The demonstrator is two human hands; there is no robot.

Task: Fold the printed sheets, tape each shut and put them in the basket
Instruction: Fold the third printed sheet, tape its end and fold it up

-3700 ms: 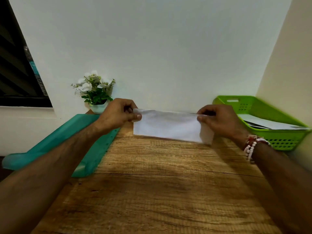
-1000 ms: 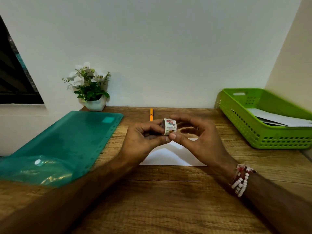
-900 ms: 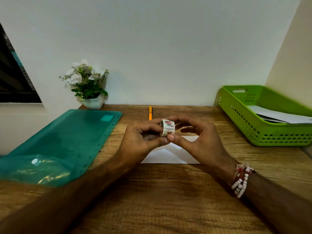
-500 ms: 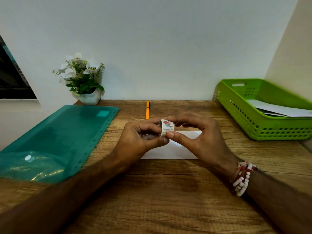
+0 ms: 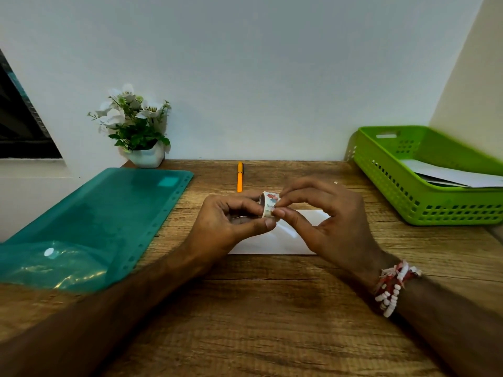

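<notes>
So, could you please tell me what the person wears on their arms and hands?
No sleeves or gloves are in view. The right hand has at its wrist a bracelet of white beads and red threads. The left hand wears nothing.

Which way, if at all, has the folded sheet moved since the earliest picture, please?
Yes. The folded sheet came down: it was held up in front of the wall, and now lies flat on the wooden table, short of the orange pen.
</notes>
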